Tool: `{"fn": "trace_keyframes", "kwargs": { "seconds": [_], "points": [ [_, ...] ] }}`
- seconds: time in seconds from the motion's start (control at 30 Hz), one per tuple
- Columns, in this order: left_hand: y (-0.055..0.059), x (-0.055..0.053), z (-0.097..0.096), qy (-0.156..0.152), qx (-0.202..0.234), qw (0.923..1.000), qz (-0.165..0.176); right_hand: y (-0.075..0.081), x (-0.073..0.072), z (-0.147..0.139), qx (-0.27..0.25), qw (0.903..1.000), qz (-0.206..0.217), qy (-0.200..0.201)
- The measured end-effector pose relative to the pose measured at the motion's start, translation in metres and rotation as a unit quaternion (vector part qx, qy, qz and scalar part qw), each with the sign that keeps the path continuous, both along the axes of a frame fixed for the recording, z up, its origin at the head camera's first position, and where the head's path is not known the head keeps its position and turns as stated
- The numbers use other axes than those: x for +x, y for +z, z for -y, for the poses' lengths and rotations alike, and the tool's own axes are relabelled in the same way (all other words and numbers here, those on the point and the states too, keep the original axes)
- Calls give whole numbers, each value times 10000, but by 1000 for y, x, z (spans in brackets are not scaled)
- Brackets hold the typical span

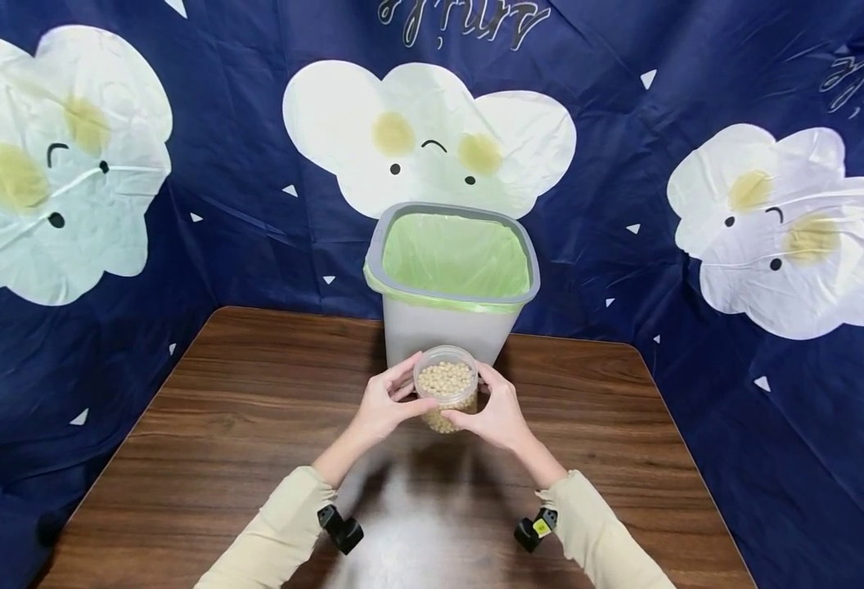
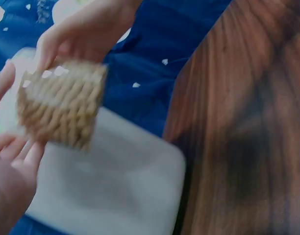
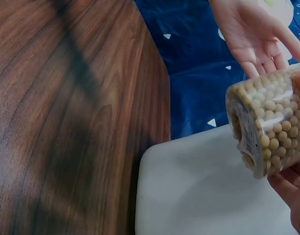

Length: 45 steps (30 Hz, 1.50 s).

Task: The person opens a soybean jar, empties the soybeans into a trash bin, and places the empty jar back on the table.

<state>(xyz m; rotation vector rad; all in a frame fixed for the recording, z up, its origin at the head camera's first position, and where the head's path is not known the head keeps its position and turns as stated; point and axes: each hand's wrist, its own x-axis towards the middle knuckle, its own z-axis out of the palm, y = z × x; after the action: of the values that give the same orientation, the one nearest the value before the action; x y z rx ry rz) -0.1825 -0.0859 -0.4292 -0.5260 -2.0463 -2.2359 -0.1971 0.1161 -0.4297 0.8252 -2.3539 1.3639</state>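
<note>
A clear plastic jar (image 1: 447, 397) full of round beige beans is held up between both hands, in front of the white bin. My left hand (image 1: 388, 401) grips its left side, thumb across the front and fingers toward the back. The right hand (image 1: 498, 409) grips the other side the same way. In the right wrist view the jar (image 3: 272, 120) is tilted, its base with a pale label toward the camera. The left wrist view shows the jar (image 2: 62, 105) blurred, with the left hand (image 2: 15, 181) beside it and the right hand (image 2: 86, 36) above.
Behind the jar stands a white bin (image 1: 439, 327) with a grey rim and a green liner (image 1: 454, 254). It sits at the back of the brown wooden table (image 1: 270, 393). Dark blue cloth (image 1: 240, 204) with white clouds surrounds the table's back and sides.
</note>
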Motion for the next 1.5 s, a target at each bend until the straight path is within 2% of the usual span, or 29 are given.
{"fn": "trace_keyframes", "kwargs": {
  "seconds": [0.17, 0.27, 0.33, 0.43, 0.57, 0.8, 0.97, 1.03, 1.1, 1.2, 1.3, 1.4, 1.5],
  "points": [
    [2, -7, 14, -753, 34, 9971, -39, 1, 0, -5, 158, 9988, 343, 303],
    [2, -9, 18, -1055, -33, 9944, -67, 3, 3, -5, 310, 9966, 563, 507],
    [1, -9, 18, -1144, -119, 9933, -68, 8, 7, -4, 355, 9958, 613, 581],
    [-1, -7, 14, -1042, -140, 9945, -30, 19, 15, 0, 339, 9963, 569, 552],
    [-2, -4, 6, -544, 16, 9985, 16, 27, 21, 5, 276, 9985, 312, 355],
    [-3, 1, -7, 143, 123, 9997, 148, -2, 6, 2, 228, 9996, 122, -87],
    [2, 8, -15, 574, 141, 9979, 269, -6, 3, 3, 50, 9996, -126, -251],
    [3, 9, -14, 464, 134, 9985, 262, -3, 4, 3, 44, 9996, -127, -268],
    [0, 6, -9, 171, 253, 9993, 232, 6, 8, 2, 21, 9999, -25, -154],
    [-1, 2, 2, -352, 362, 9986, 182, 23, 17, -1, 39, 9996, 188, 216],
    [-2, 0, 9, -696, 294, 9971, 72, 35, 24, -4, 109, 9974, 417, 579],
    [-4, 0, 9, -801, 65, 9968, -4, 35, 25, -5, 259, 9959, 454, 737],
    [-4, 2, 4, -566, -49, 9984, 15, 23, 19, -7, 248, 9965, 393, 694]
  ]
}}
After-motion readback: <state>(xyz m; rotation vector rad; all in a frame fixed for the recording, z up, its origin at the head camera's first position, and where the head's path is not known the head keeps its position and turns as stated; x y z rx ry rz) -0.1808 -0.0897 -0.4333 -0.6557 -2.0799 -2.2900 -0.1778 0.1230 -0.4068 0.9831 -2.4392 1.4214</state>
